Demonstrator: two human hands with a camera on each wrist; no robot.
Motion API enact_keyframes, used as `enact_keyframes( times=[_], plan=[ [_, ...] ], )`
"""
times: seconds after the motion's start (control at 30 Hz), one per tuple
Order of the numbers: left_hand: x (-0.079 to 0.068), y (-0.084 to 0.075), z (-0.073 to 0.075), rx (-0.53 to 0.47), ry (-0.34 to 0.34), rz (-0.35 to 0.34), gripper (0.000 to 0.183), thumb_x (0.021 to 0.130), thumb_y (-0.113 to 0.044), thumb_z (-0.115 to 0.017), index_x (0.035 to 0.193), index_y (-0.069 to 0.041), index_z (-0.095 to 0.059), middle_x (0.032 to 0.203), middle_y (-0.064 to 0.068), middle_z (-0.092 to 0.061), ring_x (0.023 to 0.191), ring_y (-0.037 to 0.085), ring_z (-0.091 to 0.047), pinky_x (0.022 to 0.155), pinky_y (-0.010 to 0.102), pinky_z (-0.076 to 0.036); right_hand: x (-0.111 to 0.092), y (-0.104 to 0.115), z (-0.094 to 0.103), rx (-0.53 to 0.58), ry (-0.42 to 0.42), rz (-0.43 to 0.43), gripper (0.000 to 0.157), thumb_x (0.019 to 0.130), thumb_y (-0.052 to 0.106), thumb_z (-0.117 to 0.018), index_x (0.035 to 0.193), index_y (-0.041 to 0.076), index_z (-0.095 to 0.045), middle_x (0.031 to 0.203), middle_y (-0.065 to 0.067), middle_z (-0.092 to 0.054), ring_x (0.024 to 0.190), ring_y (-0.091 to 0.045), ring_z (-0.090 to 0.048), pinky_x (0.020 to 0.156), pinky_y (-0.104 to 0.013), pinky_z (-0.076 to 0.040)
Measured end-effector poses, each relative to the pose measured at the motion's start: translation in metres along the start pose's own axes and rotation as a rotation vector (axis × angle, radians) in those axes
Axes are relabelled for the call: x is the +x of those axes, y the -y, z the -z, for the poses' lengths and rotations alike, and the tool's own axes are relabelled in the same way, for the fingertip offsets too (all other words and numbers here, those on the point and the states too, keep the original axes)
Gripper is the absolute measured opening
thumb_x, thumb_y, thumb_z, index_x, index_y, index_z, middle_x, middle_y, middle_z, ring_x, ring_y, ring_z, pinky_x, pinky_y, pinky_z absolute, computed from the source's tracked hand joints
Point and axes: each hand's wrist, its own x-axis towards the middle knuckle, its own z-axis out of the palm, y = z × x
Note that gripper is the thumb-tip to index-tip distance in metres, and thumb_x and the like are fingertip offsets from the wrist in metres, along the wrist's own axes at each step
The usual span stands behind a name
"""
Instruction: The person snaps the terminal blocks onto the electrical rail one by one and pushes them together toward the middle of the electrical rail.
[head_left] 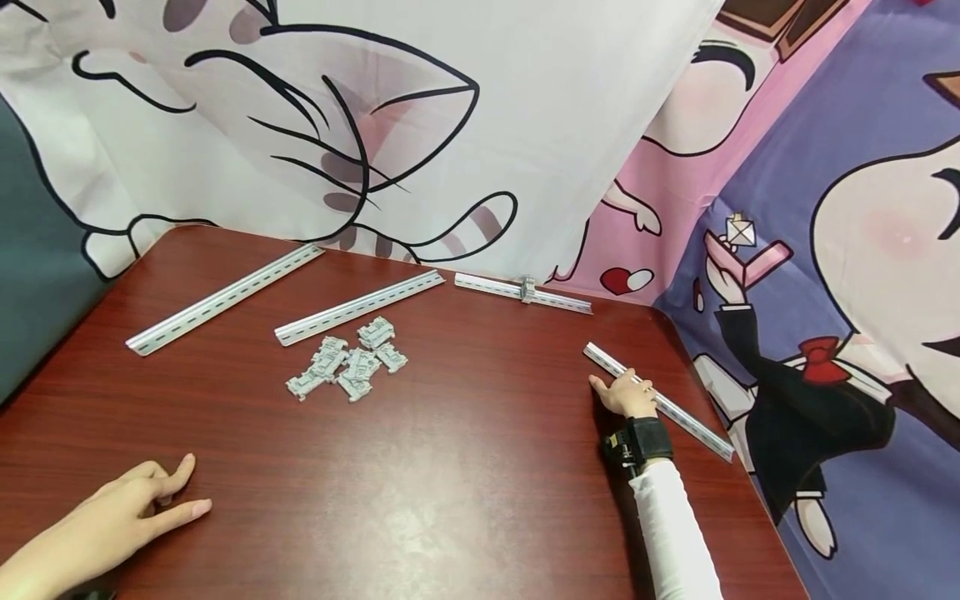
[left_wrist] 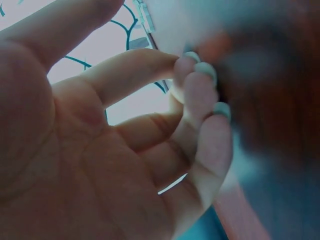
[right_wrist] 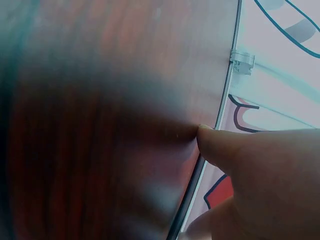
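Diagonally, the rail (head_left: 692,423) at the right hand (head_left: 628,395) runs near-right.

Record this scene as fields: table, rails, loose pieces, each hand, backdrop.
table: reddish-brown
rails: four, slotted metal; third from left bears a grey clip
loose pieces: small, grey, clustered on the near side of the second rail from left
left hand: at the table's near left, holding nothing
right hand: at the rightmost rail, grip unclear
backdrop: cartoon-printed cloth
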Motion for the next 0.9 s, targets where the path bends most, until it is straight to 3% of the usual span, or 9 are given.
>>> enact_keyframes(
  times=[0.27,0.6,0.9],
  plan=[
    [0.002,0.003,-0.005,0.048,-0.024,0.008,0.072,0.093,-0.041,-0.061,0.132,0.016,-0.045,0.083,-0.002,-0.047,0.066,-0.001,-0.034,0.062,0.023,-0.031,-0.006,0.004,-0.001,-0.052,-0.012,0.079,0.085,0.097,0.055,-0.04,0.142,-0.014,-0.018,0.134,-0.054,-0.023,0.126,-0.066,-0.029,0.107,-0.064,-0.028],
    [0.002,0.004,-0.004,0.022,-0.041,0.008,0.071,0.093,-0.041,-0.061,0.133,0.015,-0.045,0.086,-0.002,-0.049,0.068,-0.003,-0.036,0.063,0.022,-0.032,-0.014,0.01,-0.008,-0.074,-0.068,0.158,0.078,0.096,0.055,-0.044,0.135,-0.011,-0.029,0.127,-0.053,-0.034,0.121,-0.064,-0.039,0.104,-0.062,-0.034],
    [0.001,0.001,-0.003,0.003,-0.023,0.03,0.072,0.094,-0.043,-0.059,0.135,0.015,-0.043,0.085,-0.001,-0.049,0.066,-0.002,-0.033,0.062,0.022,-0.03,-0.022,0.026,-0.012,-0.102,-0.088,0.228,0.078,0.096,0.053,-0.047,0.138,-0.01,-0.031,0.126,-0.051,-0.037,0.12,-0.062,-0.041,0.105,-0.059,-0.035]
  ],
)
